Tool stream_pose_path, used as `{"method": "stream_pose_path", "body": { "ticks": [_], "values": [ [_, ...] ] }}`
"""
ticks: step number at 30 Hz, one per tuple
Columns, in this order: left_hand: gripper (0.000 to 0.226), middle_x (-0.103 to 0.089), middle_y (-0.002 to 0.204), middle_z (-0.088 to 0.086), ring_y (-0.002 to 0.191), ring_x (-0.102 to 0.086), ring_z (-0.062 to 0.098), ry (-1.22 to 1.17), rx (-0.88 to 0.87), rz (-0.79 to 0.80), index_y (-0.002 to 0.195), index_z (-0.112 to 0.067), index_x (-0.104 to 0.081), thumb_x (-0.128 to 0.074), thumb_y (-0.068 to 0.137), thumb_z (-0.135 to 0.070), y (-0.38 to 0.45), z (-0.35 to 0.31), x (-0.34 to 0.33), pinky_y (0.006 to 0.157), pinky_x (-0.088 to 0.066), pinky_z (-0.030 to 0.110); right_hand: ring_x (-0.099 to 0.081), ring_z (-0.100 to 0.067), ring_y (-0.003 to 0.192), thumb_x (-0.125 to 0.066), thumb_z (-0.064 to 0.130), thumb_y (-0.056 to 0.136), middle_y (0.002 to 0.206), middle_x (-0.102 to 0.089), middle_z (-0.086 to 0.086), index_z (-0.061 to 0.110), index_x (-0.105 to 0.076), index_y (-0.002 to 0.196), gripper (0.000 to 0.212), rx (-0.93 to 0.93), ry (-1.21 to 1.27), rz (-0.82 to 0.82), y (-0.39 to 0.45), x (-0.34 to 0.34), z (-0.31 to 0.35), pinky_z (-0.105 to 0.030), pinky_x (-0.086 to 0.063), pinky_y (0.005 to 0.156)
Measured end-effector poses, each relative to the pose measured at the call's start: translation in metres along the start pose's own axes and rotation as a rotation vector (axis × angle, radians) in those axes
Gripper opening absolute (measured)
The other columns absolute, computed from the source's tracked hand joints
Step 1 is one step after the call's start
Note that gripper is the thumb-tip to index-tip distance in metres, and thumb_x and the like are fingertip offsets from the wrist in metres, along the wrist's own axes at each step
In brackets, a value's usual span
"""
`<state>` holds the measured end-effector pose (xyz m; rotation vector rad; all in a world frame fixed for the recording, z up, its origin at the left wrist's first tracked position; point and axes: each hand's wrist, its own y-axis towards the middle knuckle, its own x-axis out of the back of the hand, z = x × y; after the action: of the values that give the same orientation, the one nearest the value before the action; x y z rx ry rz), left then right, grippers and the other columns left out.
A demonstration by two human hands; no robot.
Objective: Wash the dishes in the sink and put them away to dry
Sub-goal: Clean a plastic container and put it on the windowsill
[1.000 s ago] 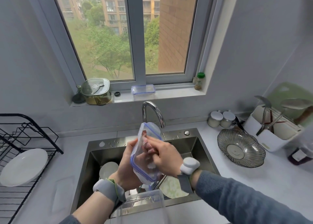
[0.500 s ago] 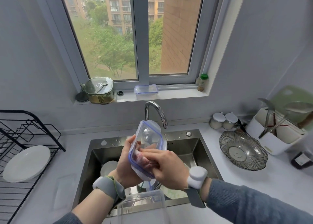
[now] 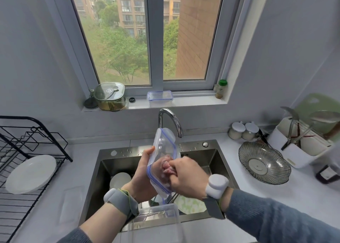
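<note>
My left hand (image 3: 144,176) grips a clear container lid with a blue seal (image 3: 164,147), held upright over the steel sink (image 3: 195,150), just below the faucet (image 3: 170,120). My right hand (image 3: 185,174) presses a pink scrubbing cloth (image 3: 166,167) against the lid's face, fingers curled round the cloth. Down in the sink lie a white bowl (image 3: 120,179) and a green-patterned plate (image 3: 190,204). A clear plastic container (image 3: 156,222) stands on the sink's front edge, close to me.
A black drying rack (image 3: 24,151) at the left holds a white plate (image 3: 30,173). A glass dish (image 3: 265,165), two lidded jars (image 3: 242,130) and a white utensil caddy (image 3: 301,147) sit at the right. On the windowsill are another lidded box (image 3: 160,96) and a glass container (image 3: 110,95).
My right hand has slid down and across the lid with the cloth, while the lid has tilted slightly. The camera view has shifted a little.
</note>
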<state>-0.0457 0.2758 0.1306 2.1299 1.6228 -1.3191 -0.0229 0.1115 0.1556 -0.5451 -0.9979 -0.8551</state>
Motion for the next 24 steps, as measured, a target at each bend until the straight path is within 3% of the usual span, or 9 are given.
{"method": "stream_pose_path", "body": {
  "ticks": [2, 4, 8, 10, 12, 14, 16, 19, 24],
  "values": [
    [0.075, -0.063, 0.098, 0.020, 0.092, -0.065, 0.031, 0.013, -0.055, -0.067, 0.111, -0.001, -0.067, -0.052, 0.084, -0.069, 0.000, -0.003, -0.002, 0.092, -0.050, 0.042, -0.056, -0.020, 0.065, -0.053, 0.030, 0.084, 0.071, -0.066, 0.003, 0.023, -0.053, 0.070, 0.015, 0.018, 0.062, 0.028, -0.013, 0.001, 0.018, -0.029, -0.049, 0.066],
    [0.074, -0.064, 0.098, 0.020, 0.091, -0.065, 0.031, 0.016, -0.065, -0.064, 0.106, -0.003, -0.072, -0.052, 0.083, -0.070, -0.001, -0.006, -0.001, 0.093, -0.049, 0.041, -0.055, -0.014, 0.059, -0.056, 0.027, 0.083, 0.063, -0.060, 0.008, 0.029, -0.052, 0.067, 0.017, 0.021, 0.100, 0.042, -0.016, 0.005, 0.022, -0.026, -0.050, 0.063],
    [0.082, -0.065, 0.113, 0.025, 0.103, -0.061, 0.037, 0.031, -0.003, 0.011, 0.120, -0.003, -0.070, -0.039, 0.090, -0.072, -0.008, -0.006, -0.003, 0.104, -0.040, 0.054, -0.058, -0.013, 0.064, -0.057, 0.025, 0.080, 0.071, -0.067, 0.007, 0.025, -0.066, 0.075, 0.010, -0.043, 0.085, -0.026, 0.004, 0.012, -0.002, -0.027, -0.047, 0.063],
    [0.083, -0.057, 0.132, 0.024, 0.115, -0.051, 0.041, 0.020, 0.021, 0.051, 0.139, -0.006, -0.059, -0.036, 0.093, -0.071, -0.008, 0.000, -0.003, 0.112, -0.027, 0.067, -0.059, -0.019, 0.071, -0.056, 0.027, 0.084, 0.076, -0.066, 0.005, 0.026, -0.061, 0.074, 0.011, -0.098, 0.070, -0.092, 0.019, 0.016, -0.022, -0.029, -0.042, 0.065],
    [0.084, -0.048, 0.144, 0.021, 0.124, -0.040, 0.042, 0.000, 0.038, 0.077, 0.149, -0.011, -0.050, -0.041, 0.091, -0.070, -0.007, 0.005, -0.004, 0.114, -0.023, 0.070, -0.061, -0.026, 0.078, -0.052, 0.039, 0.085, 0.080, -0.067, 0.003, 0.024, -0.059, 0.080, 0.017, -0.139, 0.031, -0.186, 0.031, 0.020, -0.035, -0.034, -0.044, 0.066],
    [0.085, -0.046, 0.146, 0.021, 0.126, -0.038, 0.043, -0.016, 0.036, 0.088, 0.150, -0.011, -0.048, -0.042, 0.090, -0.070, -0.009, 0.005, -0.004, 0.112, -0.025, 0.068, -0.061, -0.026, 0.081, -0.048, 0.046, 0.087, 0.083, -0.068, 0.003, 0.026, -0.060, 0.086, 0.023, -0.144, 0.006, -0.222, 0.032, 0.018, -0.039, -0.034, -0.042, 0.065],
    [0.082, -0.050, 0.142, 0.023, 0.125, -0.039, 0.044, -0.002, 0.022, 0.089, 0.148, -0.009, -0.050, -0.038, 0.093, -0.068, -0.011, 0.004, -0.006, 0.111, -0.025, 0.070, -0.061, -0.026, 0.079, -0.051, 0.041, 0.086, 0.084, -0.069, 0.003, 0.030, -0.058, 0.085, 0.013, -0.111, -0.008, -0.199, 0.026, 0.012, -0.036, -0.031, -0.037, 0.064],
    [0.080, -0.058, 0.132, 0.026, 0.119, -0.053, 0.042, 0.011, -0.028, 0.020, 0.145, -0.006, -0.053, -0.038, 0.093, -0.064, -0.012, 0.005, -0.006, 0.107, -0.040, 0.062, -0.064, -0.026, 0.077, -0.053, 0.040, 0.082, 0.084, -0.073, 0.001, 0.025, -0.065, 0.089, 0.021, -0.096, 0.008, -0.126, 0.016, 0.008, -0.024, -0.033, -0.048, 0.066],
    [0.087, -0.057, 0.128, 0.024, 0.111, -0.059, 0.037, 0.043, -0.113, -0.118, 0.135, -0.003, -0.060, -0.054, 0.081, -0.071, -0.010, -0.001, 0.000, 0.102, -0.046, 0.047, -0.062, -0.020, 0.060, -0.051, 0.045, 0.077, 0.066, -0.068, 0.001, 0.019, -0.063, 0.074, 0.028, -0.027, 0.126, 0.011, -0.015, -0.003, 0.011, -0.035, -0.056, 0.063]
  ]
}}
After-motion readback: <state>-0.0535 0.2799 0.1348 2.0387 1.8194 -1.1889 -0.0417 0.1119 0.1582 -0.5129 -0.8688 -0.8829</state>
